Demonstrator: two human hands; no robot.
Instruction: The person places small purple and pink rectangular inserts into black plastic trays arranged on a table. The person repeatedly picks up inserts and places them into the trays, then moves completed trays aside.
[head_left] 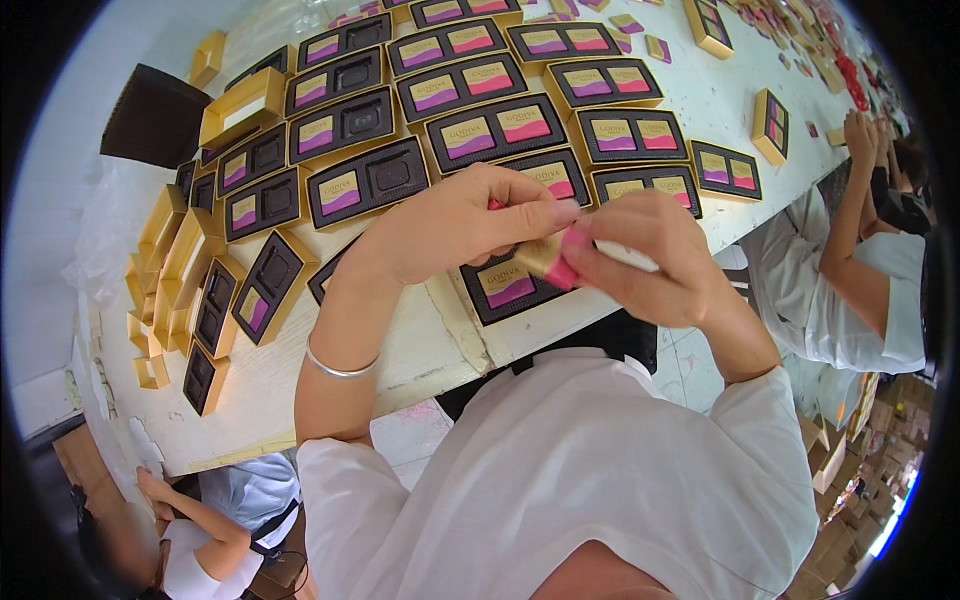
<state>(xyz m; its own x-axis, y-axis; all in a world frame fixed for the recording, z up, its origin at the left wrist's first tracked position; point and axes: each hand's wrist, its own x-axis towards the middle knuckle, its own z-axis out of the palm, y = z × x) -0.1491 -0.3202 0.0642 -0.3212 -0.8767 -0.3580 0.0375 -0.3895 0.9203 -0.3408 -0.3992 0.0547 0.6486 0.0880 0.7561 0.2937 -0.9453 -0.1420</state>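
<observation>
My right hand (655, 255), fingers closed, grips a small gold-and-pink packet (545, 258), slightly blurred. My left hand (450, 220) is beside it with its fingers curled in and thumb pointing right. A pink sliver shows at those fingers, but what they hold is mostly hidden. Under the hands lies a dark tray in a gold box (483, 309), with a gold-and-purple packet (508, 286) in one compartment. Just beyond, another box (555, 172) is partly covered by my hands.
Rows of gold boxes (465, 85) with dark two-part trays cover the table (440, 340). Some hold two packets, others one purple packet beside a bare compartment. Gold frames (180, 260) and a dark brown box (155, 115) stand at left. Other people (845, 250) sit at right and lower left.
</observation>
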